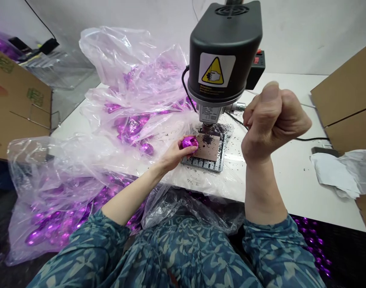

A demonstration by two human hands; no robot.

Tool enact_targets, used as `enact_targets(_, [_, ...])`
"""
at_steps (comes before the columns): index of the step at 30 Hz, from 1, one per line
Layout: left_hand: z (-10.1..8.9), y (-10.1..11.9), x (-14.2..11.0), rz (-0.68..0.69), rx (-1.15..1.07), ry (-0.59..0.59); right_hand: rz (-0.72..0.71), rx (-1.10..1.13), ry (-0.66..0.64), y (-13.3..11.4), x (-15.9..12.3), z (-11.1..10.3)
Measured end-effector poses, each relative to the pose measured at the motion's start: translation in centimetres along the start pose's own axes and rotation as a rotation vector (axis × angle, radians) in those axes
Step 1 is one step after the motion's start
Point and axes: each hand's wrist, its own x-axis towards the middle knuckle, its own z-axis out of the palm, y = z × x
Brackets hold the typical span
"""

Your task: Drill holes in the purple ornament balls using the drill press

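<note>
A shiny purple ball ornament [189, 142] is clasped by the left hand [173, 154], just above the brown square pad [208, 147] on a grey metal plate [202, 164], under the black drill press head [223, 52]. The right hand [273, 120] is raised, closed into a fist around nothing visible. A yellow triangular warning label [216, 70] is shown on the housing (its small print cannot be read).

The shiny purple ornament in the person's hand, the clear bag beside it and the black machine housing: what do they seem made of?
The purple ornament looks like plastic or glass with a mirror-like metallic coating, given its sharp highlights. The bag seems thin polyethylene film: clear, creased, glossy. The black housing looks like smooth painted metal or moulded plastic, with a soft sheen.
</note>
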Motion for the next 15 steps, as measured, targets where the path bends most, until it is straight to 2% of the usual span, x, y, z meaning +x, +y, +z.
enact_targets(2, [0.0, -0.4, 0.3, 0.1, 0.147, 0.064, 0.005, -0.014, -0.012, 0.0, -0.1, 0.0])
enact_targets(4, [0.0, -0.7, 0.7, 0.132, 0.183, 0.084, 0.001, 0.02, -0.022, 0.0, -0.1, -0.1])
enact_targets(9, [0.0, -0.9, 1.9, 0.115, 0.18, -0.007, 0.031, 0.023, -0.041, -0.4, -0.2, -0.3])
enact_targets(13, [-0.1, -1.2, 2.9, 0.108, 0.197, 0.013, 0.063, -0.076, -0.07, -0.7, -0.2, -0.4])
enact_targets(15, [-0.1, -1.3, 3.3, 0.103, 0.217, 0.025, 0.051, -0.041, -0.068, -0.6, -0.3, -0.4])
